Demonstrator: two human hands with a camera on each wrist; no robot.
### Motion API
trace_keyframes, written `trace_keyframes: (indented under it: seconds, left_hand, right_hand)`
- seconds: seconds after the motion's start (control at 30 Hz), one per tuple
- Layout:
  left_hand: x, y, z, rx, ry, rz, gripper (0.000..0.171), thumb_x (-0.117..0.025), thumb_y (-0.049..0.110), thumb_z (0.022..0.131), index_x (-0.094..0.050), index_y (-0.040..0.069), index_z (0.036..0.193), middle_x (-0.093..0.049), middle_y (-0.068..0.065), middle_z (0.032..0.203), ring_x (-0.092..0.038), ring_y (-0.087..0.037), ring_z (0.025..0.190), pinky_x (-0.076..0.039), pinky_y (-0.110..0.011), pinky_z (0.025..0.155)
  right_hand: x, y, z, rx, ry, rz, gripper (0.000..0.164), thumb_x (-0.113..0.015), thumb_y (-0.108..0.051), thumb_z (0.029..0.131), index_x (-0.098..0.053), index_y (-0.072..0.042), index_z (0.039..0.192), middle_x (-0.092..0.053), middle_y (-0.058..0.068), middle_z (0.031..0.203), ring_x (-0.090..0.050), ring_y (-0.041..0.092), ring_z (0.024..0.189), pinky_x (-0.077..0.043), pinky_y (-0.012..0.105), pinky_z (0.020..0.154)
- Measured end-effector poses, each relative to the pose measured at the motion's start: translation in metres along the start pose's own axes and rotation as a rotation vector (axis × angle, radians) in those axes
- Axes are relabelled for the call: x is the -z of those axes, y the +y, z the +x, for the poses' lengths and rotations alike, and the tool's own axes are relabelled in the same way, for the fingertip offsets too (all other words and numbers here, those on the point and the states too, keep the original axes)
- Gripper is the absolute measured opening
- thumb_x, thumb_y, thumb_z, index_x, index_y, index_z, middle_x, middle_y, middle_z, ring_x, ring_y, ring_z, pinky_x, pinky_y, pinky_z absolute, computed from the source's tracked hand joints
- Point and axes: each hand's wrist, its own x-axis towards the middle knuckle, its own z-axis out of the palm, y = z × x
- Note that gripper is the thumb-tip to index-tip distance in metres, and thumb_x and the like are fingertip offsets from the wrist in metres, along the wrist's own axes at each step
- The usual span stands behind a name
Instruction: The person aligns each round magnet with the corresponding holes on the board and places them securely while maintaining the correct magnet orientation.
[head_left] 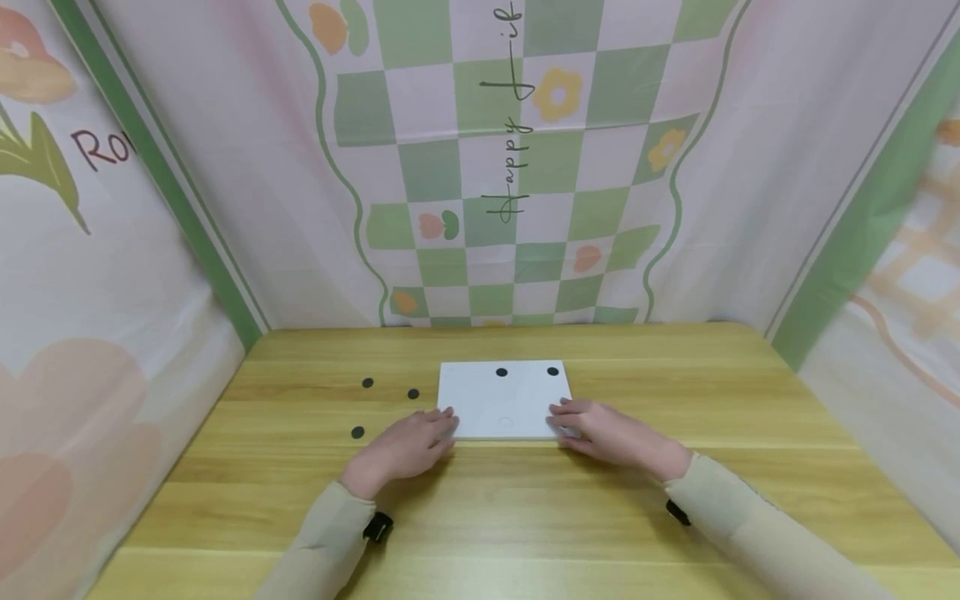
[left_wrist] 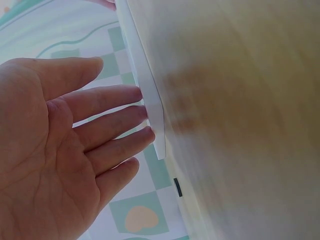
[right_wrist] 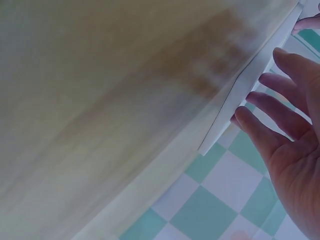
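Note:
A flat white board [head_left: 480, 400] lies on the wooden table, its top bearing two black discs near the far edge: one disc [head_left: 502, 372] around the middle, another disc [head_left: 552, 372] by the right corner. A faint circle outline shows close to its near edge. The fingertips of my left hand [head_left: 414, 444] rest on the board's near left corner, fingers extended. On the opposite side, my right hand [head_left: 603, 432] touches the near right corner with its fingertips. In the left wrist view, the left fingers [left_wrist: 117, 114] meet the board's side [left_wrist: 145, 75] with the palm turned to the camera.
Left of the board, three more black discs lie on the table: a far disc [head_left: 367, 382], a disc [head_left: 413, 394] beside the board and a nearer disc [head_left: 357, 432]. Printed curtains [head_left: 420, 167] hang behind the table [head_left: 525, 517] and along both sides.

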Motion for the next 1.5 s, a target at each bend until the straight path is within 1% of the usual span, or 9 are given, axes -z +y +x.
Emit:
trace_keyframes:
  seconds: [0.23, 0.57, 0.93, 1.13, 1.5]
  left_hand:
    - [0.0007, 0.0013, -0.0002, 0.0, 0.001, -0.001, 0.046, -0.038, 0.028, 0.103, -0.042, 0.005, 0.142, -0.036, -0.013, 0.151, -0.033, -0.029, 0.14, -0.028, -0.045, 0.115]
    - [0.0018, 0.0036, -0.0013, 0.011, -0.004, -0.001, 0.046, -0.038, 0.029, 0.103, -0.042, 0.006, 0.143, -0.036, -0.012, 0.151, -0.034, -0.029, 0.139, -0.029, -0.046, 0.115]
    - [0.0027, 0.0037, -0.0015, 0.001, 0.004, 0.005, 0.046, -0.039, 0.028, 0.103, -0.042, 0.005, 0.142, -0.037, -0.013, 0.15, -0.035, -0.03, 0.138, -0.03, -0.046, 0.114]
    - [0.0022, 0.0027, -0.002, 0.002, 0.002, -0.008, 0.046, -0.039, 0.028, 0.103, -0.042, 0.006, 0.142, -0.036, -0.012, 0.151, -0.035, -0.03, 0.139, -0.029, -0.046, 0.114]
    - [0.0028, 0.0016, -0.0012, -0.001, 0.006, -0.026, 0.045, -0.039, 0.027, 0.103, -0.042, 0.005, 0.142, -0.036, -0.012, 0.151, -0.034, -0.029, 0.139, -0.029, -0.045, 0.115]
  right_hand:
    - [-0.0006, -0.0012, 0.0012, -0.005, 0.01, 0.017, 0.031, -0.068, -0.013, 0.087, -0.066, 0.002, 0.115, -0.063, 0.021, 0.121, -0.059, 0.04, 0.112, -0.052, 0.047, 0.091]
    - [-0.0006, -0.0035, 0.0028, -0.06, 0.001, 0.064, 0.03, -0.066, -0.01, 0.088, -0.066, 0.001, 0.116, -0.064, 0.02, 0.12, -0.059, 0.04, 0.113, -0.051, 0.047, 0.092]
    - [-0.002, -0.0049, 0.0037, -0.08, -0.005, 0.052, 0.031, -0.067, -0.009, 0.087, -0.065, 0.001, 0.117, -0.064, 0.02, 0.121, -0.059, 0.041, 0.113, -0.051, 0.047, 0.092]
    - [-0.0019, -0.0068, 0.0038, -0.094, -0.014, 0.062, 0.031, -0.067, -0.009, 0.087, -0.065, 0.001, 0.117, -0.063, 0.021, 0.121, -0.058, 0.041, 0.114, -0.05, 0.048, 0.092]
    - [-0.0018, -0.0073, 0.0042, -0.096, -0.005, 0.066, 0.032, -0.067, -0.009, 0.087, -0.065, 0.002, 0.117, -0.063, 0.022, 0.12, -0.058, 0.042, 0.113, -0.051, 0.048, 0.091]
